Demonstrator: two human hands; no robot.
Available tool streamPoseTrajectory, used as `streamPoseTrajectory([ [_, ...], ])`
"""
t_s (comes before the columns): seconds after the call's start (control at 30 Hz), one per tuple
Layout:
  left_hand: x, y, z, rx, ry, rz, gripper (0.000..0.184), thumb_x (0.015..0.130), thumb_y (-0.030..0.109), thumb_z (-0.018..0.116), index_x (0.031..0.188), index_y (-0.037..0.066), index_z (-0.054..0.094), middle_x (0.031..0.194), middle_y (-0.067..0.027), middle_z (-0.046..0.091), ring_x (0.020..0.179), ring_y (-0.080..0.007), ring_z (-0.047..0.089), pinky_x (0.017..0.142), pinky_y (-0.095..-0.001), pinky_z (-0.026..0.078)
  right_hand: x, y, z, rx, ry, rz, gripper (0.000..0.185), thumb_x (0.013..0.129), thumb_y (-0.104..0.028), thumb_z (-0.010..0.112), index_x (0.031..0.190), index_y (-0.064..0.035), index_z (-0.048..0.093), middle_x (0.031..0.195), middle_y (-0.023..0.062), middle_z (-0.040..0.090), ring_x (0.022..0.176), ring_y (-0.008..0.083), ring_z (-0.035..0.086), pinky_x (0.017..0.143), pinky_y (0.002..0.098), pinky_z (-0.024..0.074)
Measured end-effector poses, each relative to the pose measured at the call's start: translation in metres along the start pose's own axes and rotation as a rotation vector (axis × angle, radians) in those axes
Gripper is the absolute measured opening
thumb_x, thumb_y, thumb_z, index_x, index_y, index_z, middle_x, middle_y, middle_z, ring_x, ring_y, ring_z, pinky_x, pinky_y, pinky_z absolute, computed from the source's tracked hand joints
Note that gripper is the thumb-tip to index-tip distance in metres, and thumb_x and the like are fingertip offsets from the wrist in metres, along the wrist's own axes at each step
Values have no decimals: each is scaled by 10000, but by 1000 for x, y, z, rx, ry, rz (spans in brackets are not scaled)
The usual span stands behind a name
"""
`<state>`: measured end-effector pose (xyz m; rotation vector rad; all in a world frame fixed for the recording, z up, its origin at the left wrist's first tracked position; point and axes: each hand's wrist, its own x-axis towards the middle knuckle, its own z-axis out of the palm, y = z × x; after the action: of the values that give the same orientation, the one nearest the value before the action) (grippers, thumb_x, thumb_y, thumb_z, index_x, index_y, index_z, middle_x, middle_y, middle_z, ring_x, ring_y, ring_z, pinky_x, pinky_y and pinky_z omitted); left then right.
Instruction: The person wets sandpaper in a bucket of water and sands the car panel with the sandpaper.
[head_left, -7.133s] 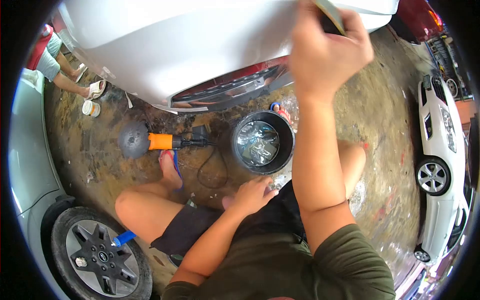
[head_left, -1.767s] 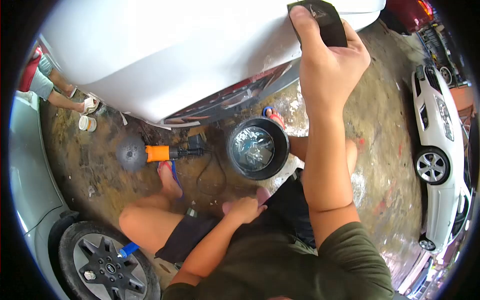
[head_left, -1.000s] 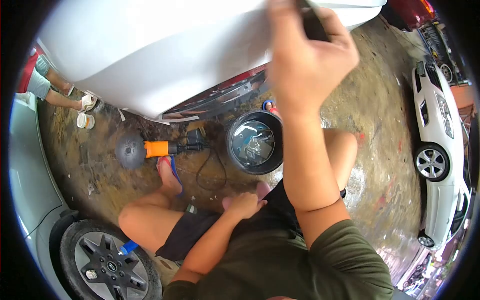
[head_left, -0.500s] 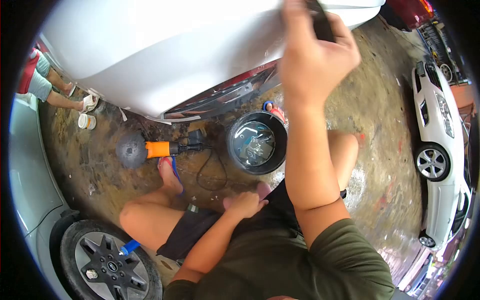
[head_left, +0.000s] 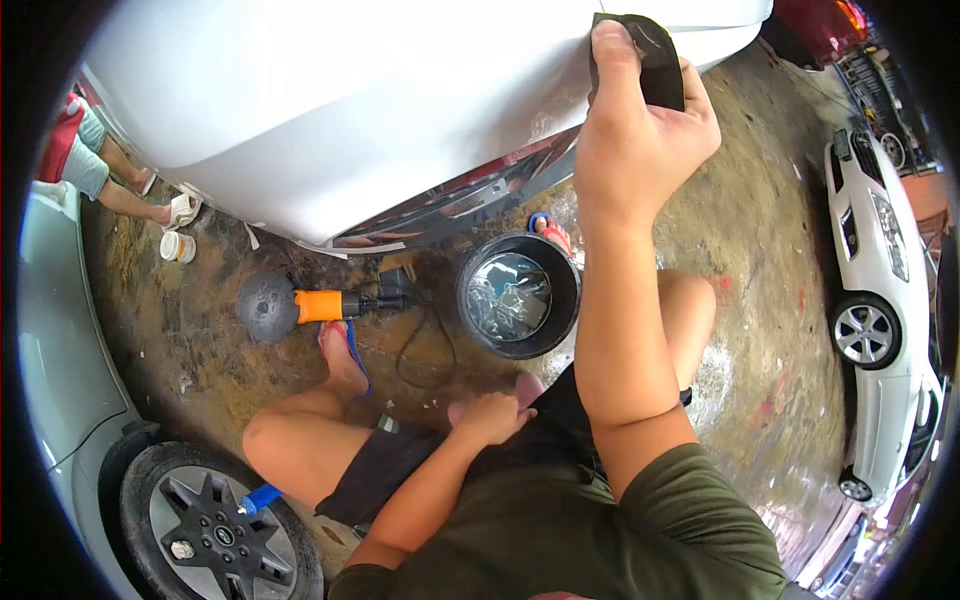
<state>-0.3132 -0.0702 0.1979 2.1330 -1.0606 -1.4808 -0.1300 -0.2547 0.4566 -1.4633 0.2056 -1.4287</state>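
My right hand (head_left: 645, 140) is raised in front of the white car body panel (head_left: 400, 110). It is closed on a piece of dark sandpaper (head_left: 662, 72), bent and pinched under the thumb. Whether the sheet touches the paint I cannot tell. My left hand (head_left: 493, 418) rests over my lap, fingers curled on a pink object (head_left: 528, 388) whose ends show on both sides; the rest is hidden. Below the panel stands a black bucket (head_left: 572, 320) with water and something pale in it.
An orange power polisher (head_left: 318, 304) with a round dark pad lies on the wet floor, its cord (head_left: 400, 350) curled beside it. A white tub (head_left: 178, 247) sits near another person's leg (head_left: 135, 205). A wheel (head_left: 225, 530) is at lower left; a white car (head_left: 880, 240) stands right.
My right hand with the sandpaper has shifted slightly down and right, and is sharper now. My left hand has stayed in place. The view has tilted a little.
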Motion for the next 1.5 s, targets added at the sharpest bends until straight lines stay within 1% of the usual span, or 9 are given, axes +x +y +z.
streamPoseTrajectory([
  [0.33,7,-3,-4,-16,37,51,638,998,568,550,979,-36,754,1055,-307,713,1025,-486,683,892,-567,531,22,-31,-10,-280,-261,-113,235,893,-139,785,758,25,685,623,-11,623,591,74,552,531,252,414],
  [0.5,-19,0,-11,-31,135,64,530,1004,508,568,1107,12,723,1077,-279,715,1050,-458,683,914,-567,533,17,-16,-45,-370,-294,-22,214,900,-139,797,1035,25,774,909,6,739,692,51,596,575,209,447],
  [0.8,-191,19,-1,-1274,1684,441,346,968,230,756,1194,-4,639,1016,-40,682,887,-101,633,724,-279,543,-217,-119,-40,208,-1538,467,249,929,-159,656,1075,42,672,993,137,643,949,241,598,877,379,479],
  [0.9,-213,-24,81,-1375,2115,-126,231,1030,171,664,865,35,576,820,39,571,724,-54,491,610,-257,438,-265,-148,-11,282,-1790,143,318,908,-122,693,1178,42,663,1049,149,663,959,249,617,904,375,496],
  [1.0,-218,-86,184,-1507,2070,-536,414,1026,291,674,756,31,497,691,38,534,617,-97,415,554,-304,382,-275,-144,-1,210,-1807,206,347,910,-102,712,1220,43,654,1110,143,662,1013,244,638,936,360,503],
  [1.07,-232,-124,243,-1168,1273,-1052,410,1016,379,649,926,-19,695,833,-167,719,809,-274,717,742,-377,540,-270,-127,1,137,-1749,351,307,947,-93,694,1215,50,651,1140,123,655,1027,215,640,934,333,502],
  [1.13,-226,-160,285,-997,780,-1010,485,975,444,668,858,-25,696,863,-271,697,909,-436,703,803,-492,548,-267,-117,3,42,-1672,395,256,990,-81,656,1203,60,648,1151,102,644,1002,174,628,915,305,499],
  [1.37,-87,-295,426,-702,1252,-1500,391,949,229,671,1287,35,634,1203,-324,664,1178,-435,652,1004,-490,537,-265,-92,-18,-267,-1714,245,252,998,-118,654,1173,63,664,1082,84,658,921,138,602,875,282,483],
  [1.5,-107,-292,403,-1237,782,-1427,341,869,157,733,1196,69,690,1200,-255,689,1171,-412,657,1003,-471,535,-259,-94,-22,-323,-1754,231,257,990,-136,670,1152,63,673,1081,91,660,922,142,602,867,290,486],
])
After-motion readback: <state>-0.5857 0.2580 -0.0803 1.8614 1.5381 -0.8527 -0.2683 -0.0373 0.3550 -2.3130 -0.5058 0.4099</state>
